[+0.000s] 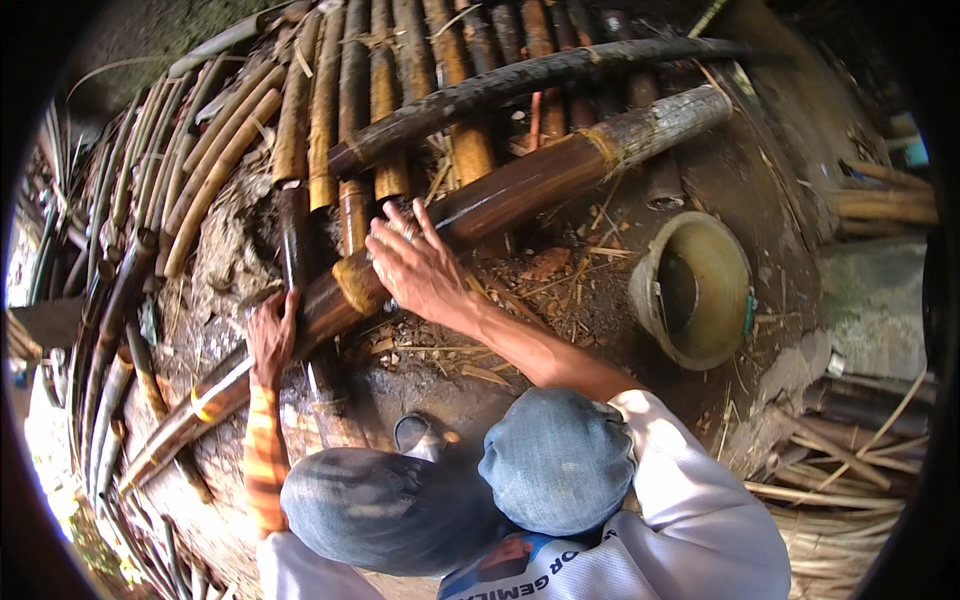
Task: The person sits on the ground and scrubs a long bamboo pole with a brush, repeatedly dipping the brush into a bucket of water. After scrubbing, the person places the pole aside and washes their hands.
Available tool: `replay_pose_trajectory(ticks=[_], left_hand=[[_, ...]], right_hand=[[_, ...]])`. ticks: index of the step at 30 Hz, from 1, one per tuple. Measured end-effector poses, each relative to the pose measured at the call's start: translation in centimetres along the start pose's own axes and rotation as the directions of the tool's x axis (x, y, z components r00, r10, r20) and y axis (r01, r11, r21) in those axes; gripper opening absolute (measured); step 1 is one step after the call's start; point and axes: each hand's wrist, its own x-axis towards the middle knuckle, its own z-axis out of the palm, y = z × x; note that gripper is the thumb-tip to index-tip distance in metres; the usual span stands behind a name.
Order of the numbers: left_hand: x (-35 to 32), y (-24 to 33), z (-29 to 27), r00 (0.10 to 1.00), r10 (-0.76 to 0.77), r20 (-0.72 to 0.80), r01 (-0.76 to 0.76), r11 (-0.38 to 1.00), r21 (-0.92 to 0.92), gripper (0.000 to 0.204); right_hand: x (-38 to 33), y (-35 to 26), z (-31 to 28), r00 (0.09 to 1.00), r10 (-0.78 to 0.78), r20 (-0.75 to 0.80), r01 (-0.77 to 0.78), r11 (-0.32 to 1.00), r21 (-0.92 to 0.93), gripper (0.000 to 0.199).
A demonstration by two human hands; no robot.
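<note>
A thick brown bamboo pole (530,200), wet and shiny, lies slantwise before me from lower left to upper right. Pale yellow rings mark its joints, and its upper right end is greyish. My right hand (415,265) lies on the pole near one of these joints, its fingers stretched out and a ring on one finger. Farther down to the left, my left hand (271,338) curls over the same pole, its fingertips bent toward the far side. A dark, narrower bamboo piece (292,235) stretches away just beyond my left hand.
A dirty pale bucket (655,290) stands right of the pole, tipped toward me. Beyond lie a long dark curved bamboo pole (540,85) and a row of bamboo lengths (383,95). Thinner poles (150,150) crowd the left. Bamboo scraps (540,290) litter the ground.
</note>
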Motion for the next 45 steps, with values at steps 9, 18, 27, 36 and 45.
replay_pose_trajectory(ticks=[9, 18, 27, 36, 45], left_hand=[[-1.4, 0.9, 1.6, 0.992, 0.12, -0.031, -0.123, 0.986, -0.112, 0.062], [2.8, -4.0, 0.9, 0.961, 0.273, -0.035, -0.275, 0.96, -0.055, 0.06], [0.4, 9.1, 3.2, 0.917, 0.381, -0.121, -0.36, 0.919, 0.163, 0.125], [-0.1, 8.4, 0.5, 0.883, 0.467, 0.045, -0.469, 0.883, 0.017, 0.099], [-3.8, 7.9, 1.0, 0.901, 0.431, 0.039, -0.433, 0.9, 0.057, 0.103]], right_hand=[[-8.2, 33.8, -26.4, 0.752, 0.573, -0.325, -0.65, 0.563, -0.511, 0.03], [-2.9, 8.7, -7.2, 0.986, 0.14, 0.095, -0.13, 0.985, -0.111, 0.029], [0.3, 30.6, -17.6, 0.842, 0.533, -0.088, -0.502, 0.712, -0.49, 0.039], [-1.1, 6.9, -4.8, 0.99, 0.137, 0.04, -0.135, 0.989, -0.063, 0.033], [-4.7, 22.9, -17.5, 0.747, 0.632, -0.207, -0.659, 0.664, -0.353, 0.029]])
